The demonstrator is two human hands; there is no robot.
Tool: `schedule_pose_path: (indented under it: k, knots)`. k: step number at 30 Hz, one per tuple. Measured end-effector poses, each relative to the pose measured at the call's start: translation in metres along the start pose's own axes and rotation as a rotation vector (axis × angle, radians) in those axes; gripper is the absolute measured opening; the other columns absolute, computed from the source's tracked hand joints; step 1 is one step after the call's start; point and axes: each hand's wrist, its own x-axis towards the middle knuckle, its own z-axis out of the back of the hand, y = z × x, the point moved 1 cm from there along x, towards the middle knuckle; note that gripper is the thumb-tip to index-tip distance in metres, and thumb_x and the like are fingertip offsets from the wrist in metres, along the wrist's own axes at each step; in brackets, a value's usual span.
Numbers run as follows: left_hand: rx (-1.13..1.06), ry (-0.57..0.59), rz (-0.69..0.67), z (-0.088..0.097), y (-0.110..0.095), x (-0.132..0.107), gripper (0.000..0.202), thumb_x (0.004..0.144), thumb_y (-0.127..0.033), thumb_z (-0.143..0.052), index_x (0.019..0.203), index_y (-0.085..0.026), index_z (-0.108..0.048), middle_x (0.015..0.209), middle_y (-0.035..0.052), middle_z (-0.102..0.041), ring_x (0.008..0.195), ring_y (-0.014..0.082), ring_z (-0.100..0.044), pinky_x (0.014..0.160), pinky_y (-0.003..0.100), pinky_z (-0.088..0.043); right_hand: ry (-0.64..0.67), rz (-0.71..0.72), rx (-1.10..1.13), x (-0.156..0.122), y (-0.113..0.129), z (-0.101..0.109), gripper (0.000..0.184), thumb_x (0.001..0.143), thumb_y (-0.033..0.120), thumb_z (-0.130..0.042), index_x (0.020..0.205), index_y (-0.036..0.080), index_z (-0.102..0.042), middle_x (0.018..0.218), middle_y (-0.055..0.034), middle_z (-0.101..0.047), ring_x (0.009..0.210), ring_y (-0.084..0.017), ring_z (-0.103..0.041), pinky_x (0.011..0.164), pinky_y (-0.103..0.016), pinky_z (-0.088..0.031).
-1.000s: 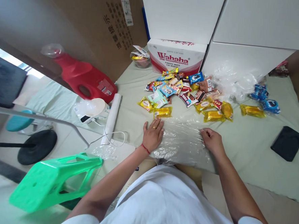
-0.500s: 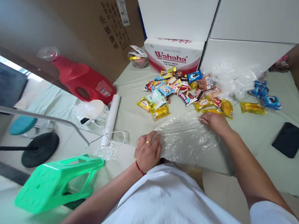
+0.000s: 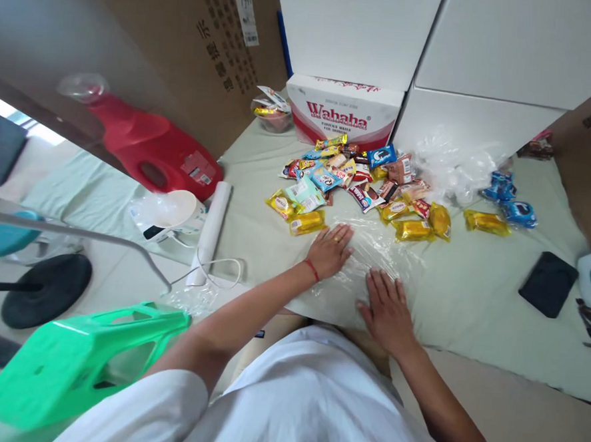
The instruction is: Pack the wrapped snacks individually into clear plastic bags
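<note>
A clear plastic bag (image 3: 369, 245) lies spread on the pale green cloth in front of me. My left hand (image 3: 331, 251) rests flat on its upper left part, fingers stretched out. On its lower right part lies my right hand (image 3: 386, 306), fingers spread and pointing away from me. Neither hand grips anything. Just beyond the bag is a heap of wrapped snacks (image 3: 323, 177). Yellow-wrapped snacks (image 3: 412, 231) sit along the near side of the heap, and another yellow packet (image 3: 307, 222) is close to my left fingertips.
Behind the heap stand a Wahaha carton (image 3: 343, 114) and crumpled clear plastic (image 3: 459, 167). Blue packets (image 3: 519, 213) and a black flat item (image 3: 548, 284) lie right. Left are a red jug (image 3: 160, 147), a white roll (image 3: 210, 236), a cup (image 3: 183, 211) and a green stool (image 3: 67, 354).
Both hands have let go of the plastic bag's edges and now lie flat on it. My left hand moved forward and right; my right hand came back toward me. The bag lies flatter on the cloth.
</note>
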Motion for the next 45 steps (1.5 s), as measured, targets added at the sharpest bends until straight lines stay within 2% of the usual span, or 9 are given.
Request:
schedule_pose_path:
  k: [7,11,15,21,27,31,35,42,45]
  knots:
    - [0.056,-0.128,0.240,0.008,-0.021,-0.050,0.057,0.109,-0.039,-0.032,0.159,-0.015,-0.043,0.167,0.0150,-0.043,0.156,0.0307,-0.038,0.125,0.055,-0.029,0.049,-0.110,-0.126,-0.006,-0.072,0.019,0.061,0.108,0.046,-0.043,0.164,0.021,-0.039,0.167,-0.0135,-0.042,0.155,-0.036,-0.035,0.125,-0.064,-0.025]
    - [0.105,-0.106,0.074,0.017,0.004,-0.041,0.051,0.110,-0.038,-0.031,0.155,-0.025,-0.052,0.162,0.0070,-0.052,0.155,0.0266,-0.039,0.128,0.052,-0.026,0.119,-0.042,-0.120,0.015,-0.099,0.034,0.053,0.107,0.047,-0.043,0.153,0.023,-0.055,0.163,-0.0097,-0.049,0.151,-0.034,-0.041,0.125,-0.061,-0.028]
    - [0.153,-0.083,0.068,0.011,0.027,-0.043,0.055,0.109,-0.040,-0.034,0.160,-0.024,-0.044,0.168,0.0081,-0.041,0.156,0.0280,-0.038,0.130,0.057,-0.020,0.116,-0.077,-0.037,0.048,-0.116,0.058,0.047,0.107,0.047,-0.041,0.135,0.023,-0.070,0.136,-0.0112,-0.071,0.126,-0.030,-0.062,0.107,-0.046,-0.050]
    - [0.182,-0.072,0.144,0.004,0.020,-0.057,0.064,0.108,-0.052,-0.035,0.165,-0.023,-0.036,0.171,0.0091,-0.033,0.159,0.0294,-0.033,0.131,0.064,-0.010,-0.010,-0.158,-0.174,0.166,-0.122,0.087,0.041,0.106,0.037,-0.041,0.120,0.021,-0.075,0.115,-0.0130,-0.076,0.108,-0.032,-0.065,0.089,-0.041,-0.051]
    - [0.172,-0.057,0.150,0.007,0.019,-0.058,0.067,0.107,-0.057,-0.034,0.165,-0.023,-0.034,0.172,0.0086,-0.033,0.159,0.0281,-0.033,0.132,0.063,-0.009,-0.041,-0.002,-0.282,0.313,-0.123,0.055,0.046,0.098,0.012,-0.042,0.139,0.011,-0.062,0.141,-0.0199,-0.063,0.133,-0.034,-0.047,0.107,-0.046,-0.038]
    - [0.169,-0.080,0.151,0.006,0.021,-0.059,0.066,0.107,-0.057,-0.035,0.165,-0.025,-0.034,0.171,0.0091,-0.036,0.159,0.0275,-0.033,0.132,0.061,-0.010,0.020,-0.078,-0.268,0.363,-0.139,0.041,0.040,0.098,0.010,-0.048,0.133,0.007,-0.065,0.136,-0.0242,-0.064,0.126,-0.033,-0.049,0.110,-0.051,-0.030]
    - [0.166,-0.093,0.138,0.005,0.021,-0.059,0.066,0.107,-0.056,-0.036,0.165,-0.026,-0.035,0.170,0.0088,-0.037,0.158,0.0273,-0.034,0.132,0.060,-0.010,0.007,-0.140,-0.134,0.372,-0.155,0.049,0.030,0.100,0.026,-0.057,0.119,0.008,-0.073,0.117,-0.0209,-0.072,0.115,-0.027,-0.052,0.105,-0.046,-0.032]
    - [0.152,-0.104,0.139,0.007,0.019,-0.058,0.063,0.108,-0.052,-0.035,0.164,-0.024,-0.036,0.169,0.0091,-0.039,0.158,0.0280,-0.036,0.132,0.062,-0.013,-0.282,-0.327,0.263,0.337,-0.153,0.087,0.032,0.099,0.045,-0.045,0.108,0.031,-0.072,0.110,-0.0071,-0.075,0.105,-0.027,-0.059,0.097,-0.044,-0.046]
    - [0.133,-0.112,0.140,0.007,0.018,-0.059,0.061,0.109,-0.049,-0.031,0.164,-0.023,-0.037,0.170,0.0086,-0.038,0.158,0.0260,-0.034,0.132,0.062,-0.011,-0.155,-0.306,0.559,0.297,-0.126,0.093,0.029,0.092,0.045,-0.050,0.100,0.027,-0.071,0.102,-0.0062,-0.075,0.094,-0.026,-0.064,0.086,-0.041,-0.051]
